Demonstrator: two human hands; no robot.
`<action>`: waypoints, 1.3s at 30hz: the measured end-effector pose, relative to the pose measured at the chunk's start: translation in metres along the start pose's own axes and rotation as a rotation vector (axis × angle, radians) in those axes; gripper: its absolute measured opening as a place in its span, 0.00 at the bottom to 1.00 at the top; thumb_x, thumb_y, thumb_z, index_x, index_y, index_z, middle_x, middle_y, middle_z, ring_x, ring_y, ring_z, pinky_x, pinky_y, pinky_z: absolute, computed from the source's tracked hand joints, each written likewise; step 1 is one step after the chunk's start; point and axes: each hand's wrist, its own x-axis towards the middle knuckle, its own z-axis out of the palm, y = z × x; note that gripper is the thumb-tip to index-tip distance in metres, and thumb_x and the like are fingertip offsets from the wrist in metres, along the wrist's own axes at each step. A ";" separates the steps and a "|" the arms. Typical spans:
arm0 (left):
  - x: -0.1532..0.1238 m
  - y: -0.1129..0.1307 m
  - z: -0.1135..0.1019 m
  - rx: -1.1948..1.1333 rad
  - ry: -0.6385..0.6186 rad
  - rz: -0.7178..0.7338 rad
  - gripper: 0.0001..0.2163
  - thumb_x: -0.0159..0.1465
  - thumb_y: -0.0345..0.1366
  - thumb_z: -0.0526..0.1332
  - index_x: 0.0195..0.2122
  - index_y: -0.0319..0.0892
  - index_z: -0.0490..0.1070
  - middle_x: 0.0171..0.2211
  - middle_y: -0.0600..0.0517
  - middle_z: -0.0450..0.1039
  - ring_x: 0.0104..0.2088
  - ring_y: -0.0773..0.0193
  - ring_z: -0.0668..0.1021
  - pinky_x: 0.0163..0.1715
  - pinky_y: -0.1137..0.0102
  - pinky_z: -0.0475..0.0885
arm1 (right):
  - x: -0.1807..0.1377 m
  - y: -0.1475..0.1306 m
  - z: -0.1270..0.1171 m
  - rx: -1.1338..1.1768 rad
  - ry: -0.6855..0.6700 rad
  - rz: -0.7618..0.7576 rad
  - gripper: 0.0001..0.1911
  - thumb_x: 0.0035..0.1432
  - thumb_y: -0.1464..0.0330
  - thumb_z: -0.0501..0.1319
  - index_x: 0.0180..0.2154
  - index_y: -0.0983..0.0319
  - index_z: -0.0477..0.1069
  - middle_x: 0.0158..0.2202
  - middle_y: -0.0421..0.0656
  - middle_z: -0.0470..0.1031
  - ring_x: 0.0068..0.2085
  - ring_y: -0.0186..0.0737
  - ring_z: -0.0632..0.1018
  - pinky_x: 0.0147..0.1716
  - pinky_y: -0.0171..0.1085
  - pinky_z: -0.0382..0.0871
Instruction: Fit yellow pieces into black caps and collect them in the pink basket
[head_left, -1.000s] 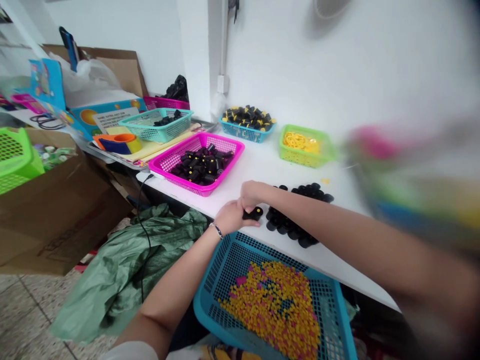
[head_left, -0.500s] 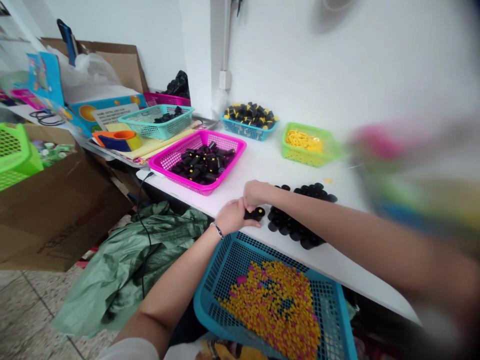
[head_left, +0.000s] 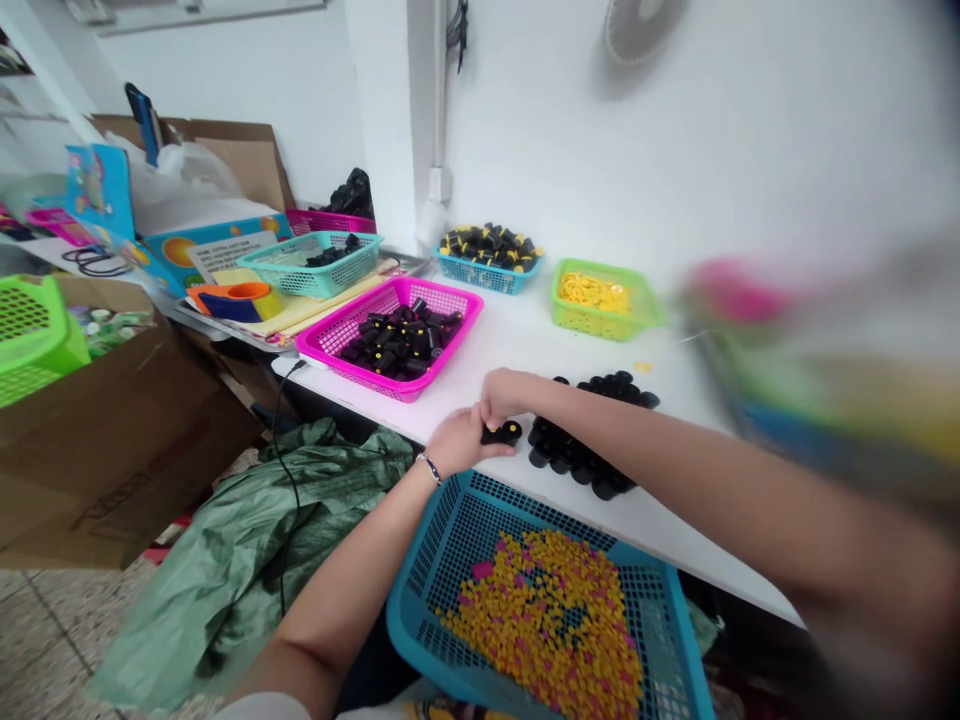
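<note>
The left hand (head_left: 459, 443) and right hand (head_left: 507, 394) met just above the white surface (head_left: 510, 340), closed together around a small black cylindrical part (head_left: 501, 433) marked with a yellow dot. The fingers pinched it from both sides, hiding much of it, though exactly which fingertips touched it could not be told. The part lay on its side and appeared to be held this way so that both hands could work on it together.

Just right of the hands, a tight cluster of black cylinders (head_left: 577, 445) stood on the surface, packed closely as though kept together in one spot. Below the hands, a blue plastic mesh basket (head_left: 429, 530) sat at the surface's near edge, within easy reach and filled with a heap of small yellow and pink pieces (head_left: 540, 620).

Farther along the surface, a magenta mesh basket (head_left: 352, 370) held loose black cylinders (head_left: 397, 340). Behind it, a blue mesh basket (head_left: 487, 285) held black cylinders with yellow ends (head_left: 491, 248), and a lime-green basket (head_left: 592, 328) held yellow pieces (head_left: 592, 292). This arrangement seemed to sort the parts by kind.

A beaded bracelet (head_left: 430, 468) circled the left wrist. A crumpled green plastic sheet (head_left: 247, 540) lay on the floor beside a cardboard box (head_left: 112, 450).
</note>
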 end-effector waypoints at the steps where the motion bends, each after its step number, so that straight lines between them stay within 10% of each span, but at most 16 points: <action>1: 0.000 0.000 0.001 -0.002 0.000 -0.010 0.33 0.52 0.61 0.57 0.47 0.38 0.61 0.41 0.43 0.73 0.44 0.50 0.74 0.44 0.62 0.69 | -0.002 0.004 0.001 0.032 0.023 -0.025 0.14 0.42 0.68 0.68 0.36 0.58 0.78 0.35 0.41 0.79 0.39 0.41 0.76 0.40 0.32 0.66; 9: -0.006 0.003 -0.007 -0.243 0.042 0.020 0.24 0.56 0.53 0.59 0.48 0.43 0.61 0.47 0.46 0.71 0.49 0.54 0.72 0.50 0.59 0.65 | -0.053 0.018 0.010 0.311 0.481 -0.028 0.15 0.58 0.61 0.55 0.43 0.58 0.74 0.45 0.42 0.76 0.45 0.41 0.74 0.44 0.36 0.66; 14: -0.038 0.029 -0.034 -0.696 0.145 0.085 0.21 0.59 0.56 0.53 0.40 0.43 0.59 0.57 0.41 0.59 0.58 0.53 0.63 0.55 0.57 0.61 | -0.115 -0.010 0.064 0.745 0.879 -0.217 0.14 0.59 0.62 0.55 0.46 0.56 0.71 0.44 0.42 0.75 0.43 0.38 0.75 0.43 0.38 0.69; 22: -0.068 0.081 -0.038 -0.927 0.027 0.143 0.35 0.50 0.63 0.54 0.51 0.47 0.47 0.59 0.39 0.44 0.58 0.51 0.59 0.50 0.59 0.66 | -0.129 -0.052 0.143 1.481 0.912 -0.231 0.14 0.59 0.62 0.56 0.48 0.55 0.68 0.46 0.43 0.75 0.45 0.39 0.76 0.42 0.37 0.74; 25: -0.072 0.089 -0.044 -0.846 0.206 0.191 0.40 0.45 0.58 0.64 0.53 0.48 0.48 0.58 0.40 0.48 0.55 0.52 0.62 0.50 0.59 0.66 | -0.138 -0.048 0.150 1.526 1.015 -0.219 0.13 0.57 0.64 0.59 0.45 0.57 0.71 0.43 0.44 0.77 0.40 0.39 0.78 0.37 0.35 0.76; 30: -0.085 0.103 -0.072 -0.569 0.268 0.293 0.11 0.60 0.31 0.61 0.44 0.46 0.67 0.40 0.50 0.68 0.41 0.66 0.73 0.44 0.71 0.70 | -0.158 -0.043 0.157 1.592 1.108 -0.216 0.13 0.56 0.68 0.61 0.45 0.53 0.71 0.40 0.40 0.78 0.36 0.36 0.79 0.33 0.32 0.78; 39: -0.090 0.113 -0.077 -0.464 0.219 0.258 0.12 0.61 0.27 0.59 0.44 0.46 0.72 0.38 0.52 0.74 0.36 0.68 0.77 0.37 0.76 0.74 | -0.164 -0.043 0.170 1.603 1.135 -0.251 0.14 0.55 0.69 0.61 0.45 0.53 0.72 0.37 0.41 0.77 0.34 0.37 0.79 0.32 0.34 0.78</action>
